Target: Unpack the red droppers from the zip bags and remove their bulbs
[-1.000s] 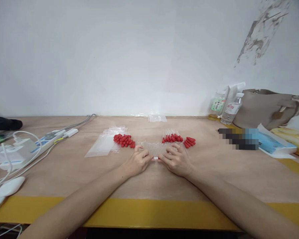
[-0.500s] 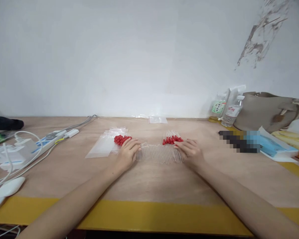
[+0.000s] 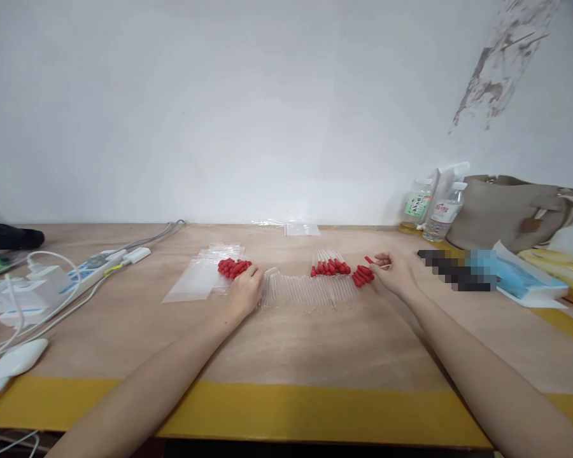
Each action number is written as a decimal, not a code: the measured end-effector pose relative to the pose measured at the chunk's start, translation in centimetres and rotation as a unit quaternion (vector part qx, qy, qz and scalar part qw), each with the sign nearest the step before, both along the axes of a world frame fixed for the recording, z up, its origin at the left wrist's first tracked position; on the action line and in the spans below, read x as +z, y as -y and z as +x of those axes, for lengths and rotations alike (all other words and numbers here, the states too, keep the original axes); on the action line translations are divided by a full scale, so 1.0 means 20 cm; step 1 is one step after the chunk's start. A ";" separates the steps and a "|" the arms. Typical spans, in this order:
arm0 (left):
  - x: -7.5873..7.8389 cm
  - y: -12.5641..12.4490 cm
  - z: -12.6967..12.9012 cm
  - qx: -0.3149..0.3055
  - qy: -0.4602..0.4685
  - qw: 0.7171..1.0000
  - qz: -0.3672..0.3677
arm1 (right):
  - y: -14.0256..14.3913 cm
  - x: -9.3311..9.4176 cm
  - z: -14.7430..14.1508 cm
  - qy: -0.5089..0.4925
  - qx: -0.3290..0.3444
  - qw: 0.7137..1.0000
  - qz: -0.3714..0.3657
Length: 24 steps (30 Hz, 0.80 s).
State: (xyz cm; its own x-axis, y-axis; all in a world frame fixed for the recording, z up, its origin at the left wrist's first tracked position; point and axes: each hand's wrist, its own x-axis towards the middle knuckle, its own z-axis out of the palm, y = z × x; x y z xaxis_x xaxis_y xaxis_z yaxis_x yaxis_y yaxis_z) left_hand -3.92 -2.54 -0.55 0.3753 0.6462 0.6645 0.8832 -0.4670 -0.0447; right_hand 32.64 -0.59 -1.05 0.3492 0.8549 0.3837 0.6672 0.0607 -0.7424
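Observation:
My left hand rests at the left end of a row of thin clear tubes, its fingers curled together. A tube end shows beside its fingertips, but whether the fingers grip it is hidden. Just behind that hand lies a pile of red rubber bulbs. My right hand is raised a little at the right, pinching one red rubber bulb at its fingertips. Under it lies a small heap of red bulbs. Behind the row, several clear tubes capped with red bulbs lie side by side.
Clear plastic bags lie left of the bulbs; another small bag is by the wall. A power strip with chargers and cables occupies the left. Bottles, a grey bag and a blue packet stand or lie right.
My right hand has moved right and back from the tubes, uncovering the small heap of red bulbs, and now holds one bulb. My left hand has shifted slightly left.

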 end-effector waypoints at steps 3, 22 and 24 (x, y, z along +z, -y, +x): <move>0.00 0.01 0.00 0.009 -0.030 0.999 0.005 | 0.02 0.01 -0.01 0.025 0.018 0.999 -0.011; 0.11 0.14 -0.04 -0.193 -0.111 0.951 -0.215 | 0.09 0.06 -0.07 0.185 0.064 0.981 -0.006; 0.10 0.12 -0.03 -0.190 -0.111 0.949 -0.226 | 0.09 0.06 -0.08 0.171 0.059 0.984 -0.003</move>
State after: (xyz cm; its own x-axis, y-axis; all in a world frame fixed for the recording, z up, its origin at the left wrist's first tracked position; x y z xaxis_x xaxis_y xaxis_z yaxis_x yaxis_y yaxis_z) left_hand -4.55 -4.91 1.47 0.7365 0.6366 0.2285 0.6395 -0.7655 0.0713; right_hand 31.04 -2.34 0.08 0.0999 0.8841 0.4566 0.8663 0.1484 -0.4770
